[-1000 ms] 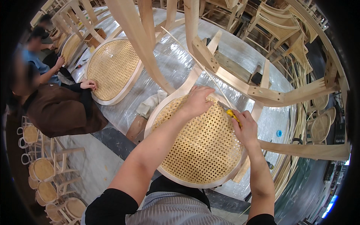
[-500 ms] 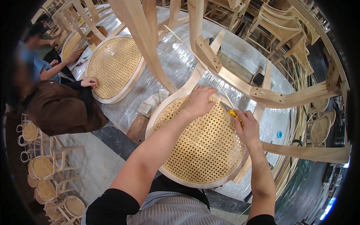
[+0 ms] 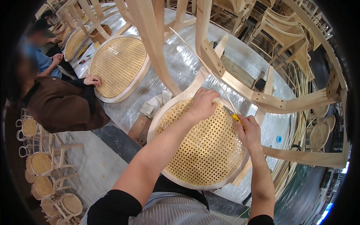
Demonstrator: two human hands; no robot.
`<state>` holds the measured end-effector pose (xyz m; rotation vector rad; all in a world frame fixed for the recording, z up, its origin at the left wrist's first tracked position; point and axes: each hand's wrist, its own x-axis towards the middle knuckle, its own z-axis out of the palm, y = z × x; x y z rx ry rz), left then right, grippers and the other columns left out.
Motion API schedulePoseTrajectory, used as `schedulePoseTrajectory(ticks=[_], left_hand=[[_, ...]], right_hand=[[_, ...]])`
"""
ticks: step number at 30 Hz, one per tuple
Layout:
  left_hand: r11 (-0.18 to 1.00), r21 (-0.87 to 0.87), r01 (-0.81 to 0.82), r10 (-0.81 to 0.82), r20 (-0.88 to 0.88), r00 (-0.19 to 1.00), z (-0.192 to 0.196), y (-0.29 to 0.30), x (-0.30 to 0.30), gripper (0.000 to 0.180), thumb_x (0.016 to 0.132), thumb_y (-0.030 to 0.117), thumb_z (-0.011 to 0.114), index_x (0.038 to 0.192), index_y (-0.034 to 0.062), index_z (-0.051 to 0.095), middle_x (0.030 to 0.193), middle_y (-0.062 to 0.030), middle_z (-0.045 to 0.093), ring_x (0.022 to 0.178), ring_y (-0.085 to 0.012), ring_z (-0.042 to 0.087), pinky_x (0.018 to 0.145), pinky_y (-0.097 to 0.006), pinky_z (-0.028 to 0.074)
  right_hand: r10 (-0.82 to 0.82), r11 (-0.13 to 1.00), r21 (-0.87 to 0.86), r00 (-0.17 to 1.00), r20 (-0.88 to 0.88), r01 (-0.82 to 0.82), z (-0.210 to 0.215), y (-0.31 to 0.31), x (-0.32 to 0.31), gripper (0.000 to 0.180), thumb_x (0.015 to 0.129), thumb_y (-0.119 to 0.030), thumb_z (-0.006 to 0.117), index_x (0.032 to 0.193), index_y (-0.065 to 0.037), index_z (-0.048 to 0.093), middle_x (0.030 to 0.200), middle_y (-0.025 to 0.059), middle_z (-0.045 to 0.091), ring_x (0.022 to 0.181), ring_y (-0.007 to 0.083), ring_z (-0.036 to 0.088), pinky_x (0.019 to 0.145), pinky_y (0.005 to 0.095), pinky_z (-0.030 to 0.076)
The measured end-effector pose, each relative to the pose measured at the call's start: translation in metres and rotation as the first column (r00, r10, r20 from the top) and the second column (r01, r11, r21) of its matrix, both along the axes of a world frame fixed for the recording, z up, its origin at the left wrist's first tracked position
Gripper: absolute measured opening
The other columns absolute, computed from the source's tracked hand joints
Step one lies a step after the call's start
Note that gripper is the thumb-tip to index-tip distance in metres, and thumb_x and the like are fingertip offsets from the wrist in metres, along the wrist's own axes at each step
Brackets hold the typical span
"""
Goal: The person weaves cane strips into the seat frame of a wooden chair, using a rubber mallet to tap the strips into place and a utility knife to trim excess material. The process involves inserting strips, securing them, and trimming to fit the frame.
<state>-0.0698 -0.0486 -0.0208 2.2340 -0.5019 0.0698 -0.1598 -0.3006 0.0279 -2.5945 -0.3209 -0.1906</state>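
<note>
A rounded chair seat of woven cane in a pale wooden frame lies in front of me. My left hand rests at its far rim, fingers bent and close together; what lies under the fingertips is hidden. My right hand is closed around a yellow-handled tool with a thin metal blade. The blade points left along the seat's far right rim; I cannot tell its exact kind. A long thin pale strip rises from that rim and slants away to the far left.
Upturned chair legs stand beyond the seat on a plastic-covered table. Another cane seat lies left, with a co-worker's hand on it. A cloth, a blue ring and long cane strips lie about.
The view has shifted slightly. The tool blade has moved a little rightward and down along the rim with my right hand. My left hand stays at the far rim.
</note>
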Motion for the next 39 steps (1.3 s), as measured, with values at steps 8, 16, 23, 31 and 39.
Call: schedulePoseTrajectory(ticks=[8,16,23,31,39], left_hand=[[0.971,0.094,-0.219,0.216,0.04,0.976,0.002,-0.028,-0.003,0.021,0.092,0.023,0.075,0.109,0.0157,0.084,0.122,-0.0102,0.071,0.123,-0.0269,0.062,0.117,-0.051,0.034],[0.924,-0.038,-0.38,0.375,-0.095,0.922,0.027,-0.017,0.019,0.016,0.094,0.026,0.077,0.099,0.012,0.082,0.099,-0.0142,0.073,0.091,-0.0336,0.07,0.094,-0.044,0.053],[0.878,-0.003,0.478,-0.416,-0.5,0.76,0.066,-0.112,-0.17,0.02,0.101,0.021,0.07,0.099,0.0015,0.076,0.102,-0.0205,0.074,0.097,-0.0406,0.071,0.087,-0.047,0.056],[0.979,-0.179,0.093,-0.107,-0.071,0.992,0.042,-0.06,-0.205,0.017,0.101,0.014,0.066,0.103,0.0011,0.077,0.098,-0.0184,0.077,0.093,-0.0365,0.074,0.085,-0.043,0.058],[0.999,0.002,0.039,-0.037,-0.306,0.951,0.035,-0.017,-0.259,0.021,0.101,0.022,0.072,0.108,0.0029,0.078,0.098,-0.0135,0.079,0.087,-0.0264,0.075,0.08,-0.038,0.059]], right_hand=[[-0.145,0.949,0.297,0.982,0.12,0.104,0.026,0.013,-0.062,0.031,0.098,-0.008,0.071,0.129,-0.001,0.075,0.093,0.0137,0.066,0.08,0.0226,0.065,0.072,0.034,0.05],[-0.335,0.822,0.48,0.942,-0.026,0.306,0.022,-0.011,-0.192,0.033,0.099,-0.004,0.067,0.13,0.006,0.072,0.093,0.0081,0.06,0.079,0.0168,0.057,0.074,0.0306,0.047],[-0.544,0.562,0.693,0.833,-0.102,0.452,0.018,-0.052,-0.284,0.036,0.107,-0.006,0.06,0.14,0.006,0.066,0.095,0.0042,0.055,0.078,0.0099,0.054,0.066,0.024,0.045],[-0.721,0.568,0.477,0.685,-0.104,0.671,-0.038,-0.114,-0.347,0.043,0.103,-0.008,0.068,0.146,-0.001,0.064,0.095,0.0028,0.051,0.081,0.0115,0.05,0.072,0.0273,0.044],[-0.661,0.74,0.048,0.739,-0.128,0.671,-0.088,-0.125,-0.307,0.055,0.093,-0.015,0.077,0.145,-0.007,0.063,0.115,0.0213,0.06,0.104,0.042,0.066,0.094,0.0477,0.054]])
